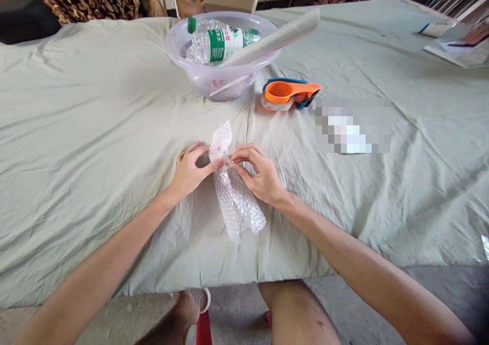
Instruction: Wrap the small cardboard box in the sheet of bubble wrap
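The left hand (pixel 191 169) and the right hand (pixel 257 174) both pinch a piece of bubble wrap (pixel 235 197) at its narrow middle, with fingertips closed on the plastic from each side. The wrap lies on the pale green cloth (pixel 95 131) that covers the table, near the front edge, one end pointing up and away. Behind it stands a clear plastic bowl (pixel 179 42) holding a water bottle (pixel 219 42) and a rolled sheet (pixel 282 34). An orange tape dispenser (pixel 288 94) lies just beside the bowl.
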{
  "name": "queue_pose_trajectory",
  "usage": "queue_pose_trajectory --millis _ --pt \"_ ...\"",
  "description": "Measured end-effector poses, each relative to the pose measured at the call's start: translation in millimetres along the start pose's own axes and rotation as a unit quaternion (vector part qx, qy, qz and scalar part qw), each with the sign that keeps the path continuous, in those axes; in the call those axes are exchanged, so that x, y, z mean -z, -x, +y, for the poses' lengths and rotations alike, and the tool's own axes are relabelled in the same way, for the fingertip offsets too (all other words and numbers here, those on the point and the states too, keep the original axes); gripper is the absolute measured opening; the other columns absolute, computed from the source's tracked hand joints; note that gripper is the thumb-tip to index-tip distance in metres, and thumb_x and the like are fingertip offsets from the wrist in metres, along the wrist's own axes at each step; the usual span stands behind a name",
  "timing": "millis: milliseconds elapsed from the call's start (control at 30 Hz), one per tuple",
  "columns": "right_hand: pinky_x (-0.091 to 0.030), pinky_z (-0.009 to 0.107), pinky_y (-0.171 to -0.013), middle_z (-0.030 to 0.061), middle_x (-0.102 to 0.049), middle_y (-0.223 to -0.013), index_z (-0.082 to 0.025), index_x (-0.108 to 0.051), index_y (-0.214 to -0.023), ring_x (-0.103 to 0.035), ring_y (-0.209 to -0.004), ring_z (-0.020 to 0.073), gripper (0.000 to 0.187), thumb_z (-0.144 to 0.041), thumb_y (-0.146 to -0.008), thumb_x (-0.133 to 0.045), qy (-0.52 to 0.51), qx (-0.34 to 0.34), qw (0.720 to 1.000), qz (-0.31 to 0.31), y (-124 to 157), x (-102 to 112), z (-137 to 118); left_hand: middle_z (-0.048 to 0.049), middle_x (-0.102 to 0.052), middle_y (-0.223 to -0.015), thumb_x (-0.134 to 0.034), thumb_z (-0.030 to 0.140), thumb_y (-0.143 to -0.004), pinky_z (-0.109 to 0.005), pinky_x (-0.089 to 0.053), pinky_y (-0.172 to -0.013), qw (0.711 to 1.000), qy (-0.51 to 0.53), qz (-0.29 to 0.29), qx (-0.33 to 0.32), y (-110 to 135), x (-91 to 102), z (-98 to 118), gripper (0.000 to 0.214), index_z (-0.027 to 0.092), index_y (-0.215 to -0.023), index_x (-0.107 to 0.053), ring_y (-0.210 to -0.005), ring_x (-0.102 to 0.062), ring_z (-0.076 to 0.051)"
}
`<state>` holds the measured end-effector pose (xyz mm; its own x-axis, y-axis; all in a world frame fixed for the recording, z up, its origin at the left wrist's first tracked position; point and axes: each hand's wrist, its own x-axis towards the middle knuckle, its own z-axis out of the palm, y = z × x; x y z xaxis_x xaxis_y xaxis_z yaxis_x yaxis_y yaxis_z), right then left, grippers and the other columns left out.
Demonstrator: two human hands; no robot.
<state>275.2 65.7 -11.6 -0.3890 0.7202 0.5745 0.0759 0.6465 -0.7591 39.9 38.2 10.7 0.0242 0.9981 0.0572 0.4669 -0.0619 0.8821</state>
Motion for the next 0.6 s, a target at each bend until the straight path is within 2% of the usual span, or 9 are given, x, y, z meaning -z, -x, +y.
queue_pose_trajectory --millis 67,133,233,333,400,467,533,600 --pt "-0.07 0.04 -0.097 0.0049 -0.069 -0.121 -0.027 -0.068 -0.113 -0.077 -0.105 0.0181 0.01 -0.024 -0.105 -0.074 -0.047 -0.037 0.998 0.027 -1 -1 3 -0.0083 -0.081 -0.15 -0.086 0.059 -0.096 -0.063 -0.04 -0.139 0.998 0.052 -0.021 -0.014 1 -1.3 1 0.05 0.029 -0.135 -0.078 -0.158 -0.063 -0.038" --pt "-0.069 0.042 -0.097 0.0036 -0.069 -0.121 -0.028 -0.063 -0.115 -0.078 -0.1 0.0176 0.021 -0.031 -0.102 -0.079 -0.064 -0.093 0.993 0.045 -1 -1 5 -0.0107 -0.082 -0.145 -0.089 0.058 -0.093 -0.056 -0.052 -0.131 0.994 0.101 -0.036 -0.015 2 -3.5 3 0.063 0.026 -0.144 -0.072 -0.144 -0.074 -0.035" --pt "-0.067 0.048 -0.098 0.0074 -0.073 -0.127 -0.028 -0.06 -0.124 -0.077 -0.104 0.0231 0.037 -0.046 -0.1 -0.082 0.011 -0.161 0.986 0.051 0 0 5 -0.0116 -0.085 -0.133 -0.092 0.059 -0.091 -0.051 -0.063 -0.115 0.987 0.153 -0.044 0.004 5 -7.4 3 0.074 0.024 -0.149 -0.062 -0.122 -0.083 -0.031" --pt "-0.059 0.06 -0.112 0.0133 -0.077 -0.137 -0.027 -0.064 -0.129 -0.073 -0.125 0.0333 0.041 -0.059 -0.105 -0.072 0.114 -0.161 0.98 0.019 1 3 4 -0.0124 -0.084 -0.133 -0.092 0.063 -0.09 -0.05 -0.067 -0.11 0.984 0.175 -0.037 -0.003 6 -9.9 -1 0.078 0.025 -0.148 -0.058 -0.115 -0.084 -0.029" --pt "-0.054 0.064 -0.117 0.0137 -0.08 -0.134 -0.027 -0.067 -0.126 -0.071 -0.13 0.0366 0.04 -0.063 -0.11 -0.062 0.148 -0.152 0.977 -0.02 0 4 3 -0.0151 -0.078 -0.148 -0.093 0.065 -0.088 -0.054 -0.062 -0.121 0.99 0.138 -0.008 -0.017 4 -10.0 -5 0.083 0.026 -0.152 -0.057 -0.132 -0.079 -0.032" --pt "-0.054 0.062 -0.115 0.0122 -0.082 -0.126 -0.027 -0.069 -0.12 -0.073 -0.122 0.0354 0.039 -0.063 -0.113 -0.056 0.149 -0.147 0.977 -0.048 -2 4 1 -0.0168 -0.063 -0.171 -0.091 0.067 -0.089 -0.06 -0.046 -0.138 0.998 0.054 0.019 -0.016 1 -8.5 -7 0.084 0.026 -0.155 -0.059 -0.16 -0.061 -0.038" --pt "-0.056 0.058 -0.111 0.0104 -0.083 -0.121 -0.027 -0.07 -0.118 -0.074 -0.112 0.0321 0.037 -0.061 -0.115 -0.055 0.126 -0.145 0.98 -0.058 -3 5 -1 -0.015 -0.045 -0.187 -0.085 0.071 -0.093 -0.065 -0.024 -0.148 0.999 -0.038 0.009 -0.004 -2 -6.1 -8 0.076 0.026 -0.152 -0.066 -0.179 -0.033 -0.041" --pt "-0.058 0.054 -0.109 0.0093 -0.083 -0.122 -0.027 -0.07 -0.122 -0.074 -0.108 0.0292 0.034 -0.057 -0.115 -0.056 0.098 -0.145 0.983 -0.064 -4 5 -2 -0.012 -0.039 -0.19 -0.077 0.075 -0.099 -0.066 -0.009 -0.15 0.996 -0.087 -0.027 0.001 -4 -3.5 -7 0.067 0.026 -0.144 -0.073 -0.184 -0.019 -0.041"
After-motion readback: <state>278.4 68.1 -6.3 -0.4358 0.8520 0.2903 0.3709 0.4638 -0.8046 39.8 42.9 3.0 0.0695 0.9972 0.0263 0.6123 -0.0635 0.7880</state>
